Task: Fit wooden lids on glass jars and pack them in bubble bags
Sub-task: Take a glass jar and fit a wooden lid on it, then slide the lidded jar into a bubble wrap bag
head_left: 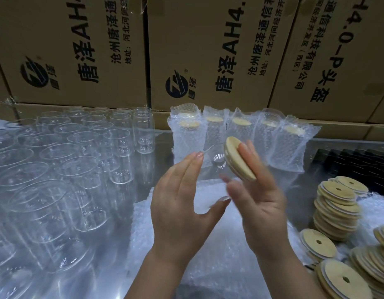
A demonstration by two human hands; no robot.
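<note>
One clear glass jar (212,169) lay tilted above the middle of the desk (329,145), cradled by the left hand (182,208), fingers straight along its side and thumb spread beneath. The right hand (258,203) pressed a round pale wooden lid (233,154) against its mouth with flat fingers. The glass looked light, slick and breakable, best held round the body. Bubble-bagged jars (236,134) lined the far edge, bare glass jars (78,147) crowded the left, and stacked wooden lids (338,203) the right edge, so only the near middle seemed free.

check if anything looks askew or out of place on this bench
The lid stacks on the right lean and fan out, so they might slide. The empty jars and bagged jars stand upright in rows.
</note>
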